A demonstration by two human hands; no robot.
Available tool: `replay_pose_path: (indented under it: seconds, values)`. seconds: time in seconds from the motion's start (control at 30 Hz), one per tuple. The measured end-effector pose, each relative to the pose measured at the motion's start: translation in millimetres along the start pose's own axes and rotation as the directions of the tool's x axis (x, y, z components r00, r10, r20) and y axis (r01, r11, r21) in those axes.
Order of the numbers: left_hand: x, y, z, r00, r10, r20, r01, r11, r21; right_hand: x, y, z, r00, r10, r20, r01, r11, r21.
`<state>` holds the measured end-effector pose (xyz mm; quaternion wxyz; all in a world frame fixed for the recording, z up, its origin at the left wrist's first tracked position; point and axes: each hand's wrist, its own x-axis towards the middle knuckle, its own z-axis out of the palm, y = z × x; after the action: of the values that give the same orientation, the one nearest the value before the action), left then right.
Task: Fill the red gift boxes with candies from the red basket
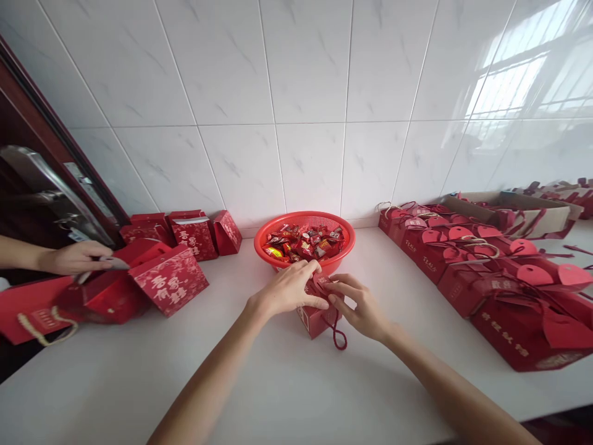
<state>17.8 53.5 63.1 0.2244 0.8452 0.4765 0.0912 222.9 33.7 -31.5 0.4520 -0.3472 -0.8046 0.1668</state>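
Note:
A small red gift box (313, 321) stands on the white counter in the middle, in front of a red plastic basket (259, 244) of wrapped candies (303, 242). My left hand (290, 289) grips the top flaps of the box from the left, thumb and fingers round them. From the right, my right hand (357, 303) pinches the same flaps. A dark red cord (340, 339) hangs in a loop from the box's front and rests by the counter.
Rows of closed red boxes (467, 272) line the right side, with a cardboard carton (546, 213) behind. At left, another person's hand (81, 256) is among red boxes (171, 281). A tiled wall (310, 161) runs behind.

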Motion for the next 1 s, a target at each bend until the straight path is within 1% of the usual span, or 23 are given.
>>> replay_pose_path:
  seconds: [0.13,0.3,0.37,0.47,0.53,0.63,0.7,0.8,0.87,0.93,1.0]
  values:
    - [-2,4,8.6,1.0,-0.025,-0.003,0.025,0.999,0.047,0,3,-1,1.0,-0.005,0.011,0.005,1.0,-0.008]
    - [-3,14,20.9,0.996,-0.032,-0.083,0.043,0.99,0.132,1,6,-7,1.0,0.014,0.008,-0.014,1.0,0.009]
    - [-5,18,21.7,0.995,-0.037,-0.09,0.051,0.986,0.161,3,5,-9,0.998,0.059,0.0,-0.059,0.997,0.046]
    - [-8,22,18.3,0.997,-0.062,-0.041,0.067,0.988,0.137,6,1,-15,0.984,0.174,-0.035,-0.171,0.981,0.092]
    - [-10,24,15.0,0.997,-0.075,-0.017,0.077,0.991,0.111,8,0,-20,0.966,0.258,-0.024,-0.255,0.962,0.098]
    - [-12,26,11.8,0.996,-0.085,-0.02,0.087,0.988,0.128,9,1,-26,0.927,0.366,0.085,-0.373,0.924,0.087]
    - [-12,27,11.7,0.994,-0.101,-0.032,0.105,0.981,0.165,8,4,-28,0.897,0.413,0.155,-0.43,0.897,0.1]
    - [-11,26,14.1,0.99,-0.134,-0.041,0.14,0.971,0.195,8,7,-31,0.857,0.43,0.283,-0.484,0.86,0.161]
    - [-9,22,16.5,0.988,-0.149,-0.032,0.152,0.971,0.184,8,7,-35,0.818,0.427,0.385,-0.526,0.827,0.2]
    - [-7,17,18.5,0.989,-0.144,-0.013,0.144,0.978,0.147,9,4,-41,0.776,0.431,0.461,-0.581,0.772,0.256]
    - [-4,12,19.5,0.991,-0.129,0.025,0.126,0.987,0.094,11,0,-48,0.751,0.436,0.497,-0.632,0.693,0.347]
